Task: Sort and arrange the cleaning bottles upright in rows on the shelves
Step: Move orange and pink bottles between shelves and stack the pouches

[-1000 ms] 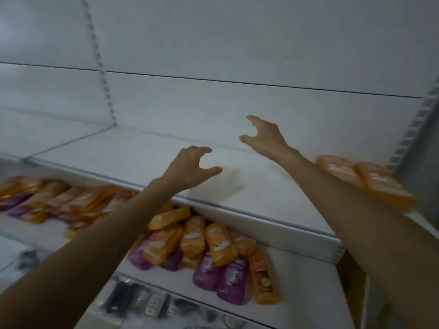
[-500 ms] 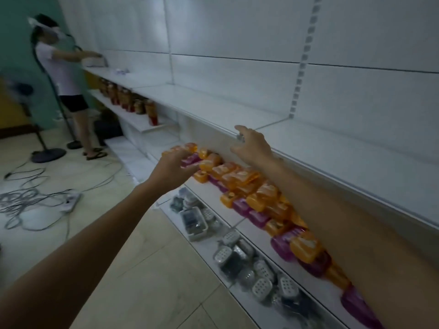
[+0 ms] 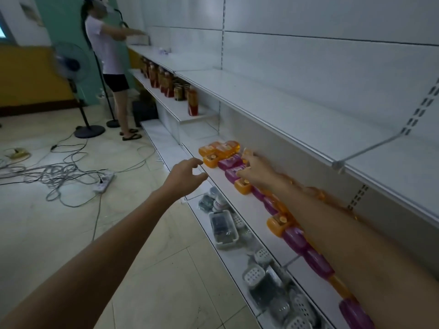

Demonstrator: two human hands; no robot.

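Observation:
Several orange bottles (image 3: 219, 147) and purple bottles (image 3: 295, 239) lie on their sides in a long heap on the middle shelf (image 3: 240, 198). My right hand (image 3: 255, 172) hovers over the far end of the heap, fingers relaxed, above a purple bottle (image 3: 230, 162); whether it touches any bottle I cannot make out. My left hand (image 3: 184, 175) hangs in the air just in front of the shelf edge, fingers loosely spread, holding nothing. The wide white upper shelf (image 3: 285, 108) is bare.
Packaged grey items and a plastic tray (image 3: 223, 227) fill the bottom shelf. Further along, red-brown bottles (image 3: 166, 84) stand upright. Another person (image 3: 109, 58) works at the far end. A standing fan (image 3: 78, 91), cables and a power strip (image 3: 104, 182) lie on the tiled floor.
My view swung left from the bare upper shelf and down along the aisle. Both hands dropped from the upper shelf level toward the heap of lying bottles.

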